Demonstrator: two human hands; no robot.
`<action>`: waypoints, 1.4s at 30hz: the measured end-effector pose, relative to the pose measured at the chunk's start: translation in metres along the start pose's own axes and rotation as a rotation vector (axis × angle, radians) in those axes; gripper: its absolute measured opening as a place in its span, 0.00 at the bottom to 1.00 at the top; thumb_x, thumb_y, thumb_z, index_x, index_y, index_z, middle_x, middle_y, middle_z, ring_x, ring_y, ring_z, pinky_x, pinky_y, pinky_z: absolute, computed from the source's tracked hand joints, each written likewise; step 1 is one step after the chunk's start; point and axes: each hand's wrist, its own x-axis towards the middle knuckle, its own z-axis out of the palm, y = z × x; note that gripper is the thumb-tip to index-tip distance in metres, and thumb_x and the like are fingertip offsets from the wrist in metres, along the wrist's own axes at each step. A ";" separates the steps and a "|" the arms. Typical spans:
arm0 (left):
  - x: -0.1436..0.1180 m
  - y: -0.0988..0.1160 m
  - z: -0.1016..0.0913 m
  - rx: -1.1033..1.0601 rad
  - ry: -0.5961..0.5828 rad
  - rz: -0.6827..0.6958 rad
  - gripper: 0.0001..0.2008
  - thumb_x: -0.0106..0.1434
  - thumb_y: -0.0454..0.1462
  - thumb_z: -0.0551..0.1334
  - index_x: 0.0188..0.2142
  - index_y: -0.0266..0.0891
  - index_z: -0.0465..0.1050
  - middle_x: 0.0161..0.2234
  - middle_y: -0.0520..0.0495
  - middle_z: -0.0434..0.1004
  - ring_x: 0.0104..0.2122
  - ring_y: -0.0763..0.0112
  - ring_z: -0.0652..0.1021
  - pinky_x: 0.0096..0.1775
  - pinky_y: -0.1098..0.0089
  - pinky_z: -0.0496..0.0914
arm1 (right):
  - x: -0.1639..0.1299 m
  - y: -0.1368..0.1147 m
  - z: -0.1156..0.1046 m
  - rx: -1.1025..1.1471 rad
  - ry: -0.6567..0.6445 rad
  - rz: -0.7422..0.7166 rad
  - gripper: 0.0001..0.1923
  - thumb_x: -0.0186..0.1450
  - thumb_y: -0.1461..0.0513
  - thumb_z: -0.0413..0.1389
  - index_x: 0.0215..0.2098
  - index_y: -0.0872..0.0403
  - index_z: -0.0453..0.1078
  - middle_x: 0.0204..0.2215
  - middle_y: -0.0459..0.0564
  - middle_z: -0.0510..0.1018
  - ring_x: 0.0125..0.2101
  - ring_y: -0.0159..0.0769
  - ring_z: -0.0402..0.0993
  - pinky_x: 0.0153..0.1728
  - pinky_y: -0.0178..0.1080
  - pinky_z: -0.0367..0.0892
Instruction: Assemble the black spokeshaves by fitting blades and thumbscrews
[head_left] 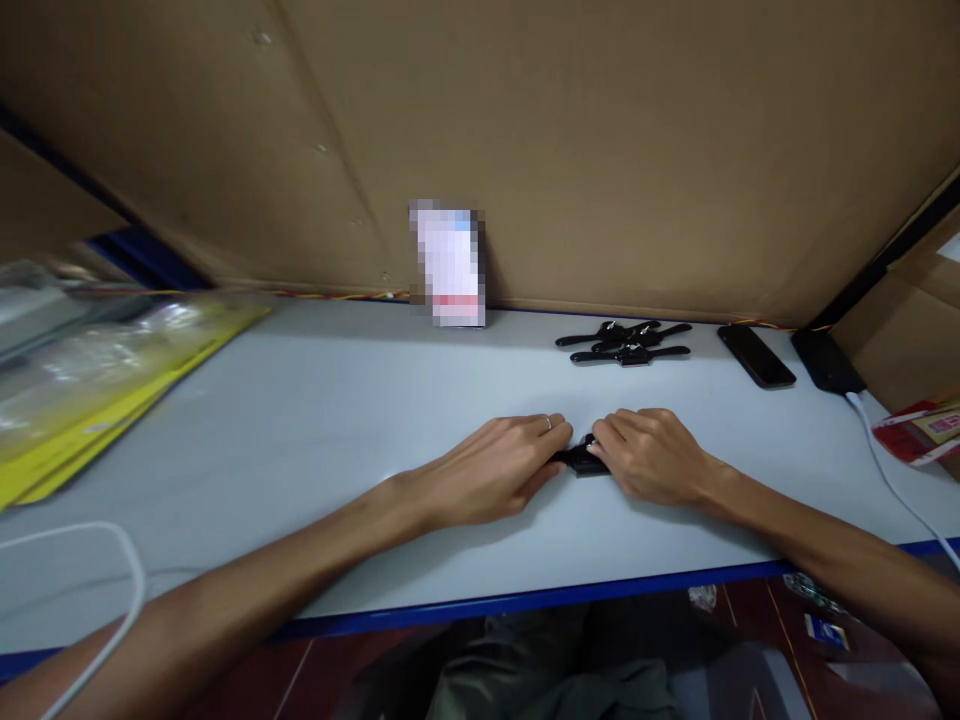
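A black spokeshave is held between my two hands, low over the white tabletop. My left hand, with a ring on one finger, is closed round its left handle. My right hand is closed over its right side, with fingertips at the middle body. The right handle and part of the body are hidden under that hand. Just beyond my hands, several more black spokeshaves lie crossed in a small group on the table.
A blurred-out phone-like screen leans on the cardboard wall. Right of the group lie a dark phone and a black device with a white cable. Plastic-wrapped yellow packets lie left. A white cable loops by my left forearm.
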 end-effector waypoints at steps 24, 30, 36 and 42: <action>-0.003 -0.069 -0.011 0.215 0.015 -0.126 0.14 0.74 0.40 0.48 0.46 0.39 0.71 0.43 0.41 0.72 0.40 0.62 0.74 0.44 0.62 0.68 | -0.004 0.079 0.018 0.246 0.235 0.557 0.11 0.70 0.61 0.52 0.31 0.53 0.74 0.27 0.49 0.79 0.26 0.35 0.68 0.29 0.37 0.52; -0.003 -0.074 -0.014 0.275 -0.013 -0.153 0.15 0.73 0.39 0.49 0.46 0.39 0.72 0.42 0.40 0.74 0.41 0.59 0.75 0.44 0.60 0.69 | -0.016 0.133 0.034 0.123 0.295 0.781 0.09 0.68 0.62 0.54 0.36 0.54 0.77 0.35 0.54 0.82 0.33 0.42 0.75 0.32 0.38 0.59; -0.004 -0.077 -0.021 0.394 -0.057 -0.275 0.11 0.71 0.36 0.53 0.46 0.40 0.73 0.41 0.41 0.76 0.40 0.57 0.77 0.40 0.61 0.69 | -0.017 0.139 0.046 0.174 0.272 0.637 0.15 0.68 0.65 0.53 0.50 0.54 0.77 0.47 0.56 0.80 0.44 0.47 0.77 0.43 0.43 0.68; -0.008 -0.080 -0.026 0.407 -0.071 -0.470 0.12 0.70 0.35 0.53 0.47 0.43 0.74 0.40 0.40 0.76 0.43 0.52 0.78 0.34 0.65 0.69 | -0.011 0.128 0.048 0.208 0.132 0.566 0.17 0.69 0.65 0.52 0.52 0.51 0.76 0.52 0.54 0.78 0.46 0.46 0.76 0.46 0.45 0.69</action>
